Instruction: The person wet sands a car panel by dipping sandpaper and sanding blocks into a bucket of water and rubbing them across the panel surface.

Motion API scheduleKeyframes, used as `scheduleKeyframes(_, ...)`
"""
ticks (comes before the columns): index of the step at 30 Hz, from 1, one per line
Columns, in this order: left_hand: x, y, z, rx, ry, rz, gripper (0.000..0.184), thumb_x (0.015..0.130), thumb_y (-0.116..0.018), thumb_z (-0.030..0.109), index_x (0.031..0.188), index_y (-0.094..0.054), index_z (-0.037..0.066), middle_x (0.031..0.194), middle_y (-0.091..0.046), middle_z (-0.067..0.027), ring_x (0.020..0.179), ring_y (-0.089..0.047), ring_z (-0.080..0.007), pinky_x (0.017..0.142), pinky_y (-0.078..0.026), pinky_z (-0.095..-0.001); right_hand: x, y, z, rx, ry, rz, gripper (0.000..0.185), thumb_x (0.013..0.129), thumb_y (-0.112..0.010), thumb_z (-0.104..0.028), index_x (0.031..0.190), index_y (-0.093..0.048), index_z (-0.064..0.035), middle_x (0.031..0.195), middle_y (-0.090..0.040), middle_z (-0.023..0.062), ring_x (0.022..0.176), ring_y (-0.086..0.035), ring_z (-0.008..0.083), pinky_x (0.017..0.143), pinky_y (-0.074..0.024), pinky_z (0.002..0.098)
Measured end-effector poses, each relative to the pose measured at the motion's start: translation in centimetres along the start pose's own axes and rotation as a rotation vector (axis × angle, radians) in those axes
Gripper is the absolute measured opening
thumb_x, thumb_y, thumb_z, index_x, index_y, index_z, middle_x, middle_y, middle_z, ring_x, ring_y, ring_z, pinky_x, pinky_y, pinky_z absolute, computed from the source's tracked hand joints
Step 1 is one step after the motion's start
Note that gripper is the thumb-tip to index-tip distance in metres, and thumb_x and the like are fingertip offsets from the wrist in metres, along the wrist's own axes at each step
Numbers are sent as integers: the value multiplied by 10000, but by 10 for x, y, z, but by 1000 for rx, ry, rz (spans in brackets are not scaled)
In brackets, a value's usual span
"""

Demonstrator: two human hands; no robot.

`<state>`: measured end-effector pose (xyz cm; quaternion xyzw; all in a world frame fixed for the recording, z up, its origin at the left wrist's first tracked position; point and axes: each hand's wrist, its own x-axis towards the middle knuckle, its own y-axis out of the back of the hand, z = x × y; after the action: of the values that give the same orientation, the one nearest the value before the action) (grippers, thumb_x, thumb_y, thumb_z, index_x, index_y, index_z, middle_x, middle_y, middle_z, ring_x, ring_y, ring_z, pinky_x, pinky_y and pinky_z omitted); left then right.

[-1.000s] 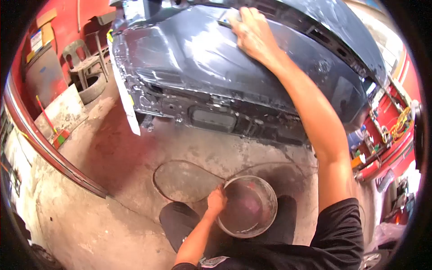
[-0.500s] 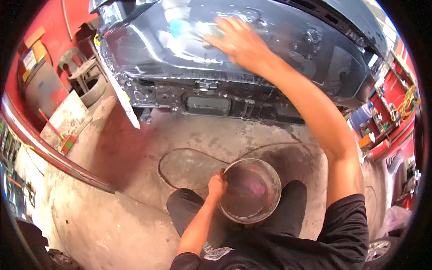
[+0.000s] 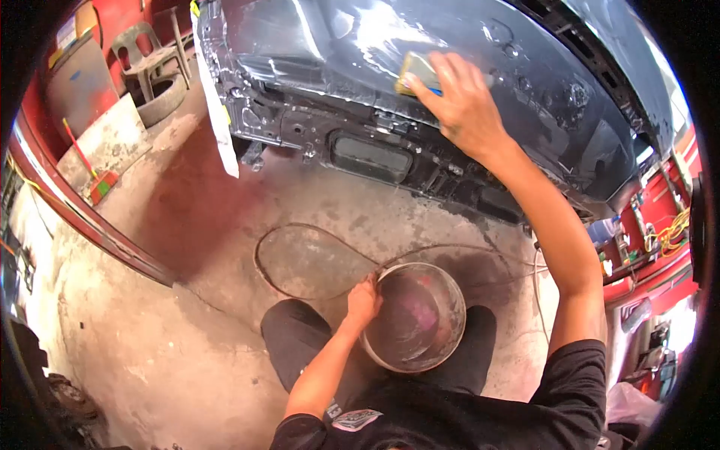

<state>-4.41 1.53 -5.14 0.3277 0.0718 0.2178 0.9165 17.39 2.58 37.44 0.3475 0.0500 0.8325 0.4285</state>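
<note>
My right hand (image 3: 469, 112) is closed on a yellowish block-shaped pad (image 3: 421, 71), pressed flat to a wet, dark grey car panel (image 3: 360, 71). The fingers partly cover the pad, and a bit of blue shows under its lower edge. Down between my knees, my left hand (image 3: 364, 300) grips the rim of a round bucket (image 3: 459, 315) at its upper left. Murky liquid and a pinkish patch show inside the bucket.
A thin hose (image 3: 259, 259) loops over the concrete floor (image 3: 187, 360) beyond the bucket. At the left stand a plastic chair (image 3: 146, 60), a tyre (image 3: 163, 105) and a red-handled broom (image 3: 101, 184). A cluttered shelf (image 3: 637, 262) is on the right.
My right hand has swept across the panel with the pad, which now shows more sharply. The view has shifted a little. My left hand stays on the bucket rim.
</note>
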Motion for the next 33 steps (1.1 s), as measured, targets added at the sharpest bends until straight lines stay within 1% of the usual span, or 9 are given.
scheduleKeyframes(6,-2,18,13,62,25,-114,385,902,-704,184,1216,-533,40,1102,-683,-234,966,-700,-447,838,-571,-545,77,-39,-5,3,50,14,443,806,-695,-81,1248,-688,-115,1267,-608,173,1174,-579,349,967,-480,507)
scheduleKeyframes(11,2,8,2,27,23,-98,315,953,-645,225,1201,-565,47,1126,-690,-227,960,-705,-446,824,-566,-557,1,6,6,9,51,-93,521,764,-707,-13,1265,-685,-155,1283,-600,193,1236,-570,383,990,-483,523)
scheduleKeyframes(15,1,14,15,-27,45,-70,307,1006,-587,294,1214,-590,68,1080,-709,-255,989,-697,-459,862,-555,-555,48,-17,5,-27,108,-86,549,772,-699,-11,1292,-676,-185,1263,-607,193,1227,-571,387,978,-488,503)
scheduleKeyframes(18,2,16,13,15,22,-86,343,1022,-572,327,1219,-591,48,1095,-704,-257,1019,-694,-448,874,-555,-543,82,-31,-1,13,104,1,760,671,-722,42,1386,-634,-199,1339,-566,186,1259,-546,401,998,-470,506)
scheduleKeyframes(19,0,16,10,38,16,-89,343,1020,-574,326,1219,-591,46,1098,-705,-251,1025,-694,-444,880,-556,-536,71,-27,2,-13,83,-8,547,767,-700,-13,1286,-683,-184,1259,-600,191,1217,-573,387,969,-490,491)
scheduleKeyframes(24,15,13,8,103,-19,-150,366,959,-654,267,1257,-592,65,1225,-655,-221,1090,-664,-454,883,-572,-517,9,3,-5,12,11,-77,564,758,-697,21,1280,-680,-193,1305,-571,192,1227,-558,389,984,-485,498)
scheduleKeyframes(27,29,-2,9,176,-67,-73,384,924,-680,233,1260,-599,65,1235,-649,-217,1081,-666,-449,905,-572,-511,71,-23,-8,1,33,-62,582,756,-693,47,1286,-679,-193,1339,-557,193,1244,-546,399,1003,-480,509)
scheduleKeyframes(30,33,6,11,144,-78,-140,398,913,-680,219,1267,-601,56,1208,-658,-228,1078,-666,-453,909,-570,-503,100,-32,-9,79,-5,-41,604,739,-694,49,1290,-681,-198,1351,-547,193,1243,-544,409,1013,-479,518)
scheduleKeyframes(33,31,10,5,-20,-137,-155,400,902,-672,196,1271,-602,59,1152,-678,-227,1071,-671,-439,905,-567,-506,58,-14,-10,65,-21,-117,648,737,-683,48,1326,-676,-223,1375,-552,201,1248,-551,418,1030,-471,523)
